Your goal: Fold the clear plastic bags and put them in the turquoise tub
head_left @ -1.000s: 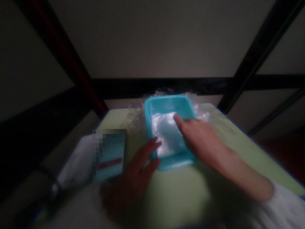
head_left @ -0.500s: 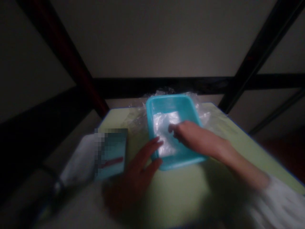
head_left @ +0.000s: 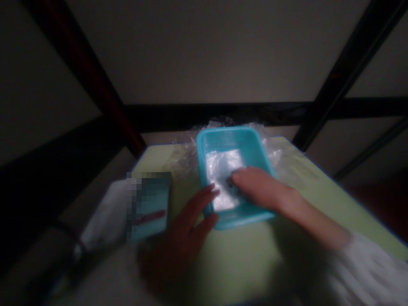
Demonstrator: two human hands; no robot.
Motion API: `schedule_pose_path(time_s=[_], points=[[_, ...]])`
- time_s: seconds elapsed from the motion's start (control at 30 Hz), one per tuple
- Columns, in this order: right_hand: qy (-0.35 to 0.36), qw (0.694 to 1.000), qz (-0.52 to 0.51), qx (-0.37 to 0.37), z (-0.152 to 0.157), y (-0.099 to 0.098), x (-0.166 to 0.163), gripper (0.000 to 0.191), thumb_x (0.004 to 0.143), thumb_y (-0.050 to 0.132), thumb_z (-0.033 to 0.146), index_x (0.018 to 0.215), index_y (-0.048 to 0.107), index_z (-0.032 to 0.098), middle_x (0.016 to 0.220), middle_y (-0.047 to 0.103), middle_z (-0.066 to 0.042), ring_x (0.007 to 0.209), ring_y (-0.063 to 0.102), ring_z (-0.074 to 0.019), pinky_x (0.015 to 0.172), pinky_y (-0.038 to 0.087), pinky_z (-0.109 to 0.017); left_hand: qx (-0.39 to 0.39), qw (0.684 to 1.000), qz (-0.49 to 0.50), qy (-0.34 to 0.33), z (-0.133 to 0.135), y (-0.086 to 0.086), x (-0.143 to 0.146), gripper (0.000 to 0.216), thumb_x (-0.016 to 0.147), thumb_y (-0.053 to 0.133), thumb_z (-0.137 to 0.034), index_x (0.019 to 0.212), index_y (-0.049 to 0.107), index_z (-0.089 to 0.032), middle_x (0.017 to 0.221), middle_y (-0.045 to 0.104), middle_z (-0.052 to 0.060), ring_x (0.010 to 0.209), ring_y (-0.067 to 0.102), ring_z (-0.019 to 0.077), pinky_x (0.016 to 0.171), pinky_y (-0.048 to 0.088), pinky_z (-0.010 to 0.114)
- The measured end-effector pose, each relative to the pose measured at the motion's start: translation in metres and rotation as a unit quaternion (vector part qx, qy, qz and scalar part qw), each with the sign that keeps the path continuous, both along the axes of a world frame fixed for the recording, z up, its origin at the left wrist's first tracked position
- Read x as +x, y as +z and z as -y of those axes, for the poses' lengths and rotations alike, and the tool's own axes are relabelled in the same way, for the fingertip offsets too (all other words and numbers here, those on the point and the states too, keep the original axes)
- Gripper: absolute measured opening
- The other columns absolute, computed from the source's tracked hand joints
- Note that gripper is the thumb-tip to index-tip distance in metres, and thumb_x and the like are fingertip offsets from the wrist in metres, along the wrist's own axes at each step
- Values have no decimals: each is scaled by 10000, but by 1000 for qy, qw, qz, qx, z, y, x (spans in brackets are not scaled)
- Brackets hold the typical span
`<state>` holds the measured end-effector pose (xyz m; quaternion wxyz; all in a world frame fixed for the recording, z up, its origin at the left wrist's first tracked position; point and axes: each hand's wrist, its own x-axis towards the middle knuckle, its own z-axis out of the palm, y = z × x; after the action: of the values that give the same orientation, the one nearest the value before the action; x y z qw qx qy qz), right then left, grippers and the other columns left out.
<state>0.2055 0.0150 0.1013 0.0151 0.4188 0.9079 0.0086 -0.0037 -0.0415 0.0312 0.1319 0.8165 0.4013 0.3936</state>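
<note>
A turquoise plastic basket (head_left: 236, 223), solid-walled and rectangular, stands on the yellow-green table. A clear, shiny plastic bag (head_left: 223, 163) lies flat on its floor. My left hand (head_left: 185, 238) grips the basket's near left corner, fingers reaching over the left rim and thumb at the front edge. Inside the basket, above the right part of the plastic bag, is my right hand (head_left: 259, 187) with its fingers curled downward. Something small and dark shows by its fingertips, too blurred to name.
Crumpled clear plastic (head_left: 188, 155) spreads behind and beside the basket. To the left lies a pale blue box-like thing (head_left: 153, 216) with a red stripe, partly pixelated, against a white bag-like shape (head_left: 105, 212). A wall (head_left: 207, 55) with dark beams rises behind the table (head_left: 242, 259).
My right hand has moved slightly right and lower in the basket, its fingers more curled. The basket has shifted a tiny bit to the right; my left hand stays at its corner.
</note>
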Motion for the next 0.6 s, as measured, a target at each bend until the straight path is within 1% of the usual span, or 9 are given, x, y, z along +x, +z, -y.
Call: schedule_pose_path(time_s=[0.07, 0.13, 0.2, 0.27, 0.33, 0.43, 0.53, 0.6], points=[[-6, 1000, 18, 3, 0, -1, -2, 231, 885, 470, 63, 1028, 646, 107, 977, 682, -144, 888, 637, -247, 723, 447, -327, -1, 1000, -1, 3, 0, 1, 0, 411, 944, 441, -258, 1349, 408, -320, 1375, 528, 33, 1234, 537, 216, 1007, 506, 370], [6, 1000, 19, -1, 0, 0, -3, 274, 894, 461, 70, 1111, 621, 117, 967, 685, -137, 882, 643, -245, 704, 446, -320, 5, 1000, -7, 2, 0, 3, -1, 396, 949, 427, -270, 1342, 413, -318, 1364, 537, 38, 1226, 544, 218, 999, 512, 380], [18, 1000, 10, 3, 1, 2, -2, 350, 894, 460, 72, 1224, 563, 122, 945, 689, -132, 860, 648, -245, 683, 449, -321, 7, 1000, -19, -2, -1, 4, -1, 390, 952, 414, -273, 1339, 418, -311, 1358, 542, 48, 1222, 547, 224, 994, 515, 400], [13, 1000, -2, 13, 2, 4, -1, 417, 878, 463, 54, 1287, 514, 120, 942, 692, -133, 850, 652, -248, 676, 457, -328, 6, 1000, -24, -3, -1, 5, -1, 389, 950, 415, -271, 1336, 425, -313, 1351, 549, 46, 1218, 551, 225, 992, 516, 406], [5, 1000, -18, 21, 4, 6, 0, 436, 858, 467, 38, 1282, 517, 129, 954, 695, -132, 847, 653, -246, 683, 468, -332, -1, 1000, -18, 3, 0, 4, 0, 391, 943, 436, -263, 1330, 433, -320, 1351, 550, 33, 1218, 552, 222, 996, 514, 392], [4, 999, -40, 19, 5, 6, 1, 415, 835, 459, 27, 1217, 557, 157, 938, 703, -116, 834, 651, -240, 688, 478, -333, -7, 1000, 1, 14, 2, 2, 1, 412, 935, 458, -241, 1337, 426, -323, 1373, 531, 23, 1227, 544, 221, 1011, 502, 364], [8, 999, -40, 7, 5, 5, 3, 375, 837, 430, 24, 1146, 585, 169, 914, 705, -115, 814, 647, -242, 669, 468, -336, -10, 1000, 3, 3, 2, 0, 1, 424, 930, 462, -237, 1343, 421, -324, 1378, 528, 24, 1233, 538, 221, 1010, 502, 355], [11, 999, -41, 14, 4, 6, 4, 358, 842, 422, 29, 1126, 586, 172, 910, 701, -116, 796, 639, -237, 648, 450, -328, -2, 1000, 3, 1, 0, 1, 1, 414, 931, 456, -240, 1336, 426, -322, 1365, 539, 25, 1227, 544, 219, 1004, 506, 363]])
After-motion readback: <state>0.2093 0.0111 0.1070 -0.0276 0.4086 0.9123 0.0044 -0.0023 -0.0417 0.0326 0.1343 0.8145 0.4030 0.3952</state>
